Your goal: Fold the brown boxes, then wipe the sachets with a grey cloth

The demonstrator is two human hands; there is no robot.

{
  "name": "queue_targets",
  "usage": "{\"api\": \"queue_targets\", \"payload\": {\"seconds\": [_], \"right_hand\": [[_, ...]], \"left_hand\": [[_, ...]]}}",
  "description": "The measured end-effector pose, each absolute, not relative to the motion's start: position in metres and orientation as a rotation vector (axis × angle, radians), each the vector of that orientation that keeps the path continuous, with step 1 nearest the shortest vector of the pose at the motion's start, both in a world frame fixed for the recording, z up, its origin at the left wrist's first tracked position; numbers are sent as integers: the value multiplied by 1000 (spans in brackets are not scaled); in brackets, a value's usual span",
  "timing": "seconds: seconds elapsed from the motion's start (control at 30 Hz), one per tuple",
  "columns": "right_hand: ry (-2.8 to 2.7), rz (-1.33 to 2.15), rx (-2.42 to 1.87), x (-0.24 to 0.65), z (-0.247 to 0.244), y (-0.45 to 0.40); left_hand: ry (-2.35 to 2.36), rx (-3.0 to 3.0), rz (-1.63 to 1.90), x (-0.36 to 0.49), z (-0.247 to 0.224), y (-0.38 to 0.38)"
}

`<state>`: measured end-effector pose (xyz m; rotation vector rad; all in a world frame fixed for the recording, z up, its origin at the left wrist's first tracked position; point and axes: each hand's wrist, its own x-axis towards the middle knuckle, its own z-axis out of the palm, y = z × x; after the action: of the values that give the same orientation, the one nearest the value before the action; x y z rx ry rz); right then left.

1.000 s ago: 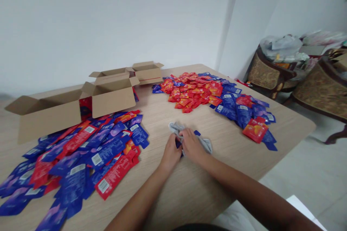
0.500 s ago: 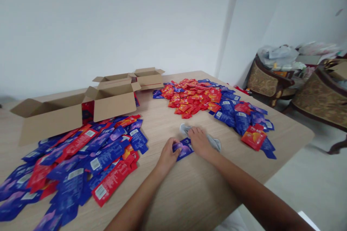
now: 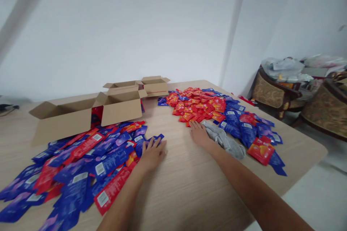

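Observation:
My left hand (image 3: 154, 154) lies at the right edge of a heap of long blue and red sachets (image 3: 108, 158), its fingers spread over a blue sachet (image 3: 157, 137) whose far end shows past the fingertips. On the bare wood farther right, my right hand (image 3: 200, 134) rests palm down with the fingers stretched out. Its fingertips reach the near edge of a pile of small red-orange sachets (image 3: 199, 103). Beside that hand, on its right, is a crumpled grey cloth (image 3: 225, 139). Nothing shows in the right hand's grasp.
Open cardboard boxes (image 3: 121, 110) stand along the back left of the table (image 3: 173, 187), near the wall. More blue sachets (image 3: 246, 130) lie at the right, with a larger red sachet (image 3: 260, 150) among them. An upholstered chair (image 3: 267, 92) holding bags stands beyond the table.
My left hand has moved left with the blue sachet, from mid-table to the heap. My right hand has left the sachet and moved forward; the grey cloth now lies loose and more spread beside it.

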<state>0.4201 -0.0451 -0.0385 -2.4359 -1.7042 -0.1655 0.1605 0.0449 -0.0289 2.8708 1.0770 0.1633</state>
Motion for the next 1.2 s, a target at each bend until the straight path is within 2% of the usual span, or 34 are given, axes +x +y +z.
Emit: {"api": "queue_targets", "payload": {"seconds": [0.17,0.3,0.43,0.53,0.67,0.83,0.93,1.07,1.2], "right_hand": [[-1692,-64,-2504,368,-44,-64],[-1805,-10,-2320,328,-32,-103],[-1604,-237,-2438,375,-29,-135],[-1361,-232,-2602,435,-37,-145],[-1447,-6,-2317,445,-42,-137],[-1715,96,-1825,350,-39,-109],[-1865,47,-1896,325,-37,-95],[-1733,72,-2098,331,-35,-83],[-1888,119,-1861,324,-38,-79]], "left_hand": [[1356,2941,371,161,-40,48],[925,2828,407,179,-37,25],[605,2758,381,197,-42,-10],[556,2758,385,200,-44,-20],[594,2669,494,202,-46,-14],[656,2481,692,206,-60,-5],[665,2434,717,207,-69,-3],[705,2386,731,206,-73,-3],[583,2463,774,205,-71,-5]]}}
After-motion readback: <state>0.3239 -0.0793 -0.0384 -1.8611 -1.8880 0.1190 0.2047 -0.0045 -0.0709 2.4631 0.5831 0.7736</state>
